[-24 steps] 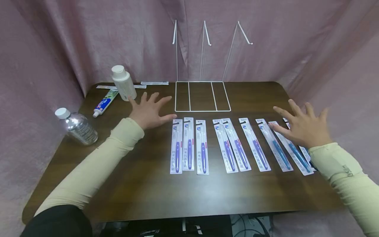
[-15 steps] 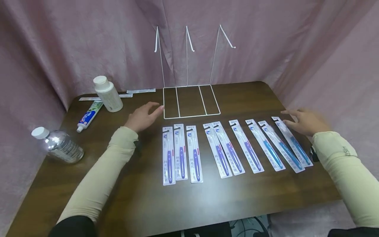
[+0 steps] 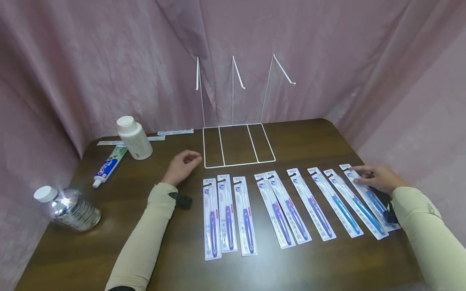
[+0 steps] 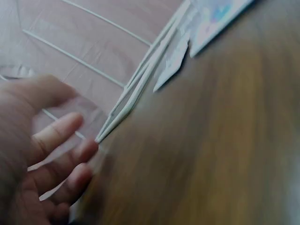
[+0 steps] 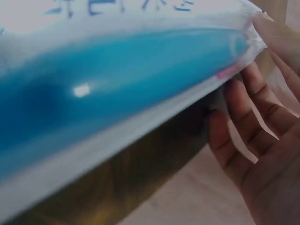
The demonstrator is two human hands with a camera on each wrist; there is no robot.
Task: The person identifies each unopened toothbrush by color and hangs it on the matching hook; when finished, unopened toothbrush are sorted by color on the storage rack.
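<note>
Several carded toothbrush packs lie in a row on the dark wooden table: purple ones at left and middle, blue ones at right. My right hand pinches the upper end of the rightmost blue pack, which still lies flat. That pack fills the right wrist view, with my fingers along its edge. My left hand rests loosely curled and holds nothing, just left of the white wire rack. In the left wrist view its fingers sit near the rack's wires.
A white pill bottle and a toothpaste tube stand at the back left. A clear water bottle lies near the left edge. Flat strips lie by the pink curtain. The rack's three hooks rise behind its base.
The head view tilted up. My left hand curled its fingers and stayed by the rack's corner. My right hand drew onto the rightmost pack's top end and closed on it.
</note>
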